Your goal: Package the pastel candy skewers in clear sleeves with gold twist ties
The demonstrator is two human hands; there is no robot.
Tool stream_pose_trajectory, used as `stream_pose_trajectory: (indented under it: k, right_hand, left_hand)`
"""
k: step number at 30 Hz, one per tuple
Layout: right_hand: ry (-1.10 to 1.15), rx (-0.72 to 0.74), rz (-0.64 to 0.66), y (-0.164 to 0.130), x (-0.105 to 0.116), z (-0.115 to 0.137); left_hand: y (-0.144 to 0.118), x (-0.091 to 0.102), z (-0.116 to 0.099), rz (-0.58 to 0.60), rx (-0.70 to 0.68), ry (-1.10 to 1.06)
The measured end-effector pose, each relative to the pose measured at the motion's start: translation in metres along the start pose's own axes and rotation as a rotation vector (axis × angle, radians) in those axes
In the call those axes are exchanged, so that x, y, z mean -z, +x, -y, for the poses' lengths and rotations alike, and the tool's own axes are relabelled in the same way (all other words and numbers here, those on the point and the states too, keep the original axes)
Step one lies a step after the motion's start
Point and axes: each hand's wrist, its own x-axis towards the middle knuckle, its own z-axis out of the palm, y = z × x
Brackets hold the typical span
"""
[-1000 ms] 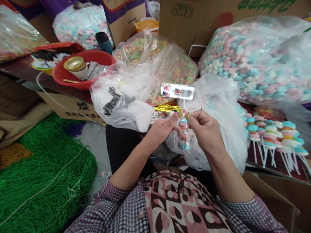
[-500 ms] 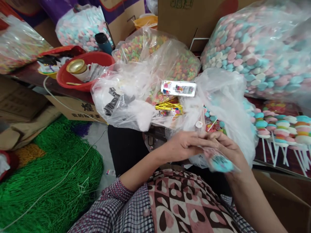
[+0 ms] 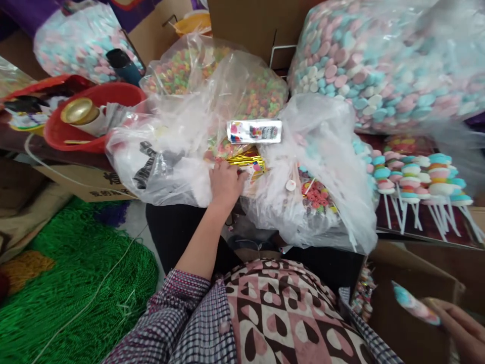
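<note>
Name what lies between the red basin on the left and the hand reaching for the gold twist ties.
In the head view, a crumpled clear plastic bag with black print lies between the red basin and the left hand at the gold twist ties.

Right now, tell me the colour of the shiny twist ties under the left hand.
Gold, a shiny foil bundle of twist ties touched by the left hand; head view.

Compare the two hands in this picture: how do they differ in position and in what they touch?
The left hand reaches forward to the gold strips among the clear bags; the right hand is low at the frame's right corner. The left hand only touches the strips, while the right hand's fingers pinch a wrapped candy. The left shows whole; the right is partly cut off.
</note>
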Motion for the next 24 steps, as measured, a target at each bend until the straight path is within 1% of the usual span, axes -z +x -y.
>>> stream_pose_trajectory:
  k: [2,4,6,7,8,11,13,14,15,16,18,21,24]
  right_hand:
    - [-0.227,-0.044,-0.014,0.003,0.005,-0.019]
    - [-0.361,-0.050,0.001,0.006,0.005,-0.028]
    - [-0.365,-0.010,-0.028,0.007,0.001,-0.022]
    - [-0.343,0.019,-0.050,0.006,-0.002,-0.012]
    - [-0.315,0.053,-0.061,0.004,-0.005,0.002]
    - [-0.188,0.172,0.041,-0.010,-0.015,0.061]
    - [-0.120,0.265,0.127,-0.022,-0.026,0.103]
    - [-0.075,0.326,0.202,-0.028,-0.034,0.123]
    - [-0.004,0.386,0.248,-0.034,-0.045,0.140]
    - [0.047,0.436,0.347,-0.038,-0.057,0.155]
    - [0.157,0.522,0.442,-0.044,-0.086,0.182]
    - [0.367,0.540,0.508,-0.047,-0.133,0.219]
    - [0.541,0.531,0.513,-0.047,-0.169,0.253]
  left_hand:
    - [0.003,-0.007,0.003,0.000,-0.007,0.000]
    - [0.008,-0.015,0.006,-0.042,-0.030,-0.036]
    - [0.016,-0.026,0.010,-0.111,-0.055,-0.098]
    - [0.020,-0.032,0.012,-0.148,-0.067,-0.132]
    - [0.024,-0.038,0.014,-0.184,-0.082,-0.164]
    - [0.030,-0.051,0.018,-0.296,-0.138,-0.281]
    - [0.029,-0.052,0.018,-0.334,-0.150,-0.349]
    - [0.027,-0.050,0.018,-0.334,-0.146,-0.369]
    - [0.024,-0.046,0.017,-0.325,-0.142,-0.381]
    - [0.021,-0.041,0.016,-0.315,-0.147,-0.391]
    - [0.013,-0.026,0.011,-0.305,-0.190,-0.416]
    - [-0.003,-0.005,0.001,-0.319,-0.319,-0.459]
    - [-0.022,0.007,-0.012,-0.318,-0.438,-0.521]
